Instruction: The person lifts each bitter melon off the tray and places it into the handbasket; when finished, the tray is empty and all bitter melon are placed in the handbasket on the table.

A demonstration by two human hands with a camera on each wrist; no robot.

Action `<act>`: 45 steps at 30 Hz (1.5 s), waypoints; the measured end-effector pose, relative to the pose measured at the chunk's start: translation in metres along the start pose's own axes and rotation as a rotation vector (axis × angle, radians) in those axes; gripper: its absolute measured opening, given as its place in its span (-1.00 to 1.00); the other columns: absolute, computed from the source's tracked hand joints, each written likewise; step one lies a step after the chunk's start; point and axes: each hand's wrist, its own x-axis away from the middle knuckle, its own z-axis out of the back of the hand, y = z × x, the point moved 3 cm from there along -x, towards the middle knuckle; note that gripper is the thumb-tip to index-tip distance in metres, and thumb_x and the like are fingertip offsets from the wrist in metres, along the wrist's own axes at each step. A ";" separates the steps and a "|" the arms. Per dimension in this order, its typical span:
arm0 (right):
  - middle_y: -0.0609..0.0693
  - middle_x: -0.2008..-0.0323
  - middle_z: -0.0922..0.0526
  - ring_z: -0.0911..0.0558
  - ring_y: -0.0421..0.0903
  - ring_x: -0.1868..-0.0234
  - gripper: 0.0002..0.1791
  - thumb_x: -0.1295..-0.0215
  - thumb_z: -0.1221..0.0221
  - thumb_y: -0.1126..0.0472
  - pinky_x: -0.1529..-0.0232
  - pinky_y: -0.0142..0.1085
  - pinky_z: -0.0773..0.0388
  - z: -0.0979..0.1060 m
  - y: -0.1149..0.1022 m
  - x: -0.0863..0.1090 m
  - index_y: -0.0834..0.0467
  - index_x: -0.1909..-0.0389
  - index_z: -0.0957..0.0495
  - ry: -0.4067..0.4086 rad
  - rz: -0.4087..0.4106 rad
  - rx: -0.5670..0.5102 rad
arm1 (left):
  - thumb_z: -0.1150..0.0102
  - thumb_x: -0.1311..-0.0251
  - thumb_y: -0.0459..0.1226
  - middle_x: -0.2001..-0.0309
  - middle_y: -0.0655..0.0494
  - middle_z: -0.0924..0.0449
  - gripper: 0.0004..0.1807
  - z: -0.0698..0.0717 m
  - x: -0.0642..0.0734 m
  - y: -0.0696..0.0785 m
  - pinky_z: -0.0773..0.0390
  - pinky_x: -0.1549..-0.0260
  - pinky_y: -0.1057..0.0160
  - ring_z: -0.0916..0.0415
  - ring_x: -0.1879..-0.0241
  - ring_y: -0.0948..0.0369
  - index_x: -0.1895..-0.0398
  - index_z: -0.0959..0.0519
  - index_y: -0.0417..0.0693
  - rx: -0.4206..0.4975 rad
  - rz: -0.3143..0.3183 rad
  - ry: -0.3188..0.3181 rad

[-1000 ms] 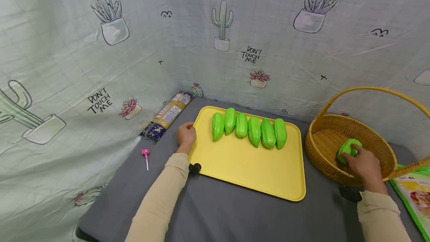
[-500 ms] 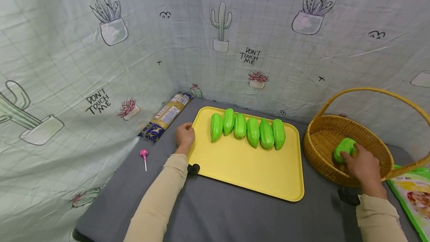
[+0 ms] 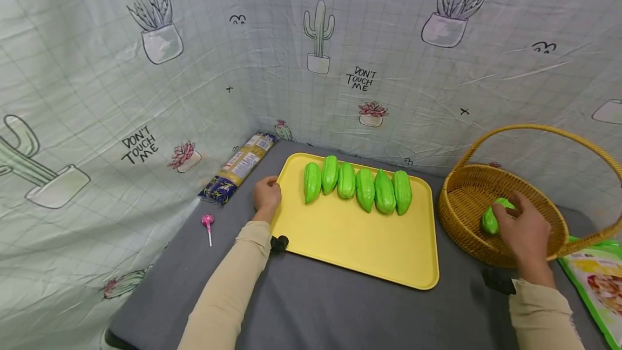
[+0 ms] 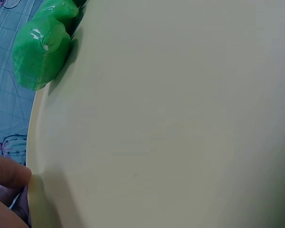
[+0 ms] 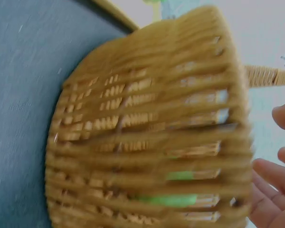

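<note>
My left hand (image 3: pixel 267 194) holds the left rim of a yellow tray (image 3: pixel 359 247); in the left wrist view, fingers (image 4: pixel 12 173) meet the tray's edge. Along the tray's far side lie several glossy green, ridged, starfruit-like fruits (image 3: pixel 365 190) in a row. At the right, my right hand (image 3: pixel 527 231) is over the near side of a wicker basket (image 3: pixel 466 231). Another green starfruit (image 3: pixel 491 221) lies inside, partly hidden by the hand. In the right wrist view, the fingers (image 5: pixel 275 178) are spread apart beside the basket rim, with nothing between them.
The basket's tall handle (image 3: pixel 534 127) arches over it. A green-edged food bag (image 3: pixel 595 280) lies to its right. Left of the tray are a pasta packet (image 3: pixel 240 166) and a pink lollipop (image 3: pixel 208 221). A printed curtain (image 3: pixel 340 96) hangs behind the grey table (image 3: pixel 340 312).
My right hand has let go of the starfruit in the basket and has lifted slightly away from it. The left hand stays on the tray rim.
</note>
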 end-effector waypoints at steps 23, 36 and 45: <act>0.19 -0.49 -0.36 -0.51 0.30 -0.34 -0.25 -0.52 -0.03 -0.17 0.25 -0.65 -0.31 -0.026 -0.068 0.007 0.10 -0.58 -0.19 -0.028 0.053 -0.153 | 0.07 -0.47 -0.35 -0.13 -0.16 -0.66 -0.62 0.001 -0.001 0.000 -0.57 -0.10 -0.06 -0.60 -0.10 -0.10 -0.19 -0.65 -0.13 -0.011 -0.001 -0.001; 0.34 -0.46 -0.34 -0.48 0.39 -0.32 -0.30 -0.54 -0.09 -0.01 -0.21 0.24 -0.50 -0.053 -0.092 0.011 0.20 -0.56 -0.20 -0.044 0.222 -0.189 | 0.07 -0.48 -0.36 -0.15 -0.17 -0.64 -0.62 0.001 -0.002 -0.002 -0.56 -0.10 -0.07 -0.58 -0.12 -0.10 -0.21 -0.64 -0.11 0.009 0.014 -0.017; 0.44 -0.16 -0.54 -0.64 0.40 -0.03 -0.29 -0.55 -0.08 -0.03 0.10 0.17 -0.65 -0.074 -0.099 0.012 0.24 -0.55 -0.21 -0.139 0.273 -0.075 | 0.07 -0.48 -0.36 -0.18 -0.17 -0.63 -0.63 0.001 0.000 -0.001 -0.56 -0.13 -0.08 -0.57 -0.16 -0.11 -0.21 -0.64 -0.13 0.014 0.010 -0.026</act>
